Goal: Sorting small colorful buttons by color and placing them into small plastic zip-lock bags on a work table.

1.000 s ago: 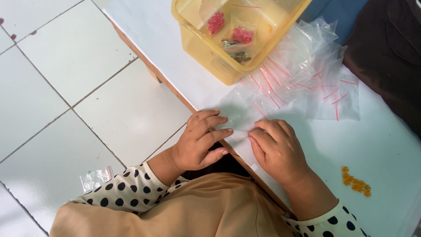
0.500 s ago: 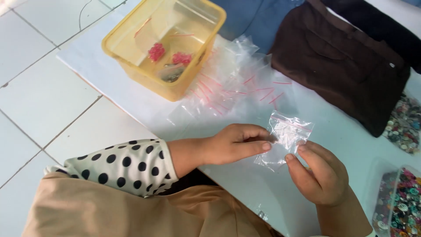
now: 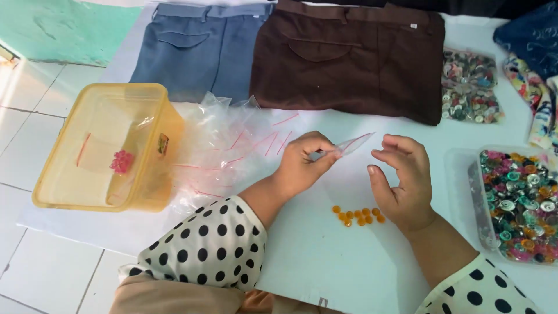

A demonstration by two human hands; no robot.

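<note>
I see the left hand point(image 3: 302, 166) pinching one end of a small clear plastic bag point(image 3: 350, 144) between thumb and fingertips; the bag's long axis runs from that pinch up and to the right, its free tip pointing toward the right hand point(image 3: 401, 183). The right hand is open, fingers loosely curled, holding nothing, just beside the bag's tip but apart from it. A small cluster of orange buttons point(image 3: 357, 216) lies on the white surface point(image 3: 325, 256), below and between the two hands, nearer the right one. To the left I see a pile of clear bags point(image 3: 226, 151) against a yellow tub point(image 3: 157, 180), which holds a clump of pink buttons point(image 3: 121, 161). At the right edge a clear tray point(image 3: 465, 174) is full of mixed coloured buttons point(image 3: 517, 197)
</note>
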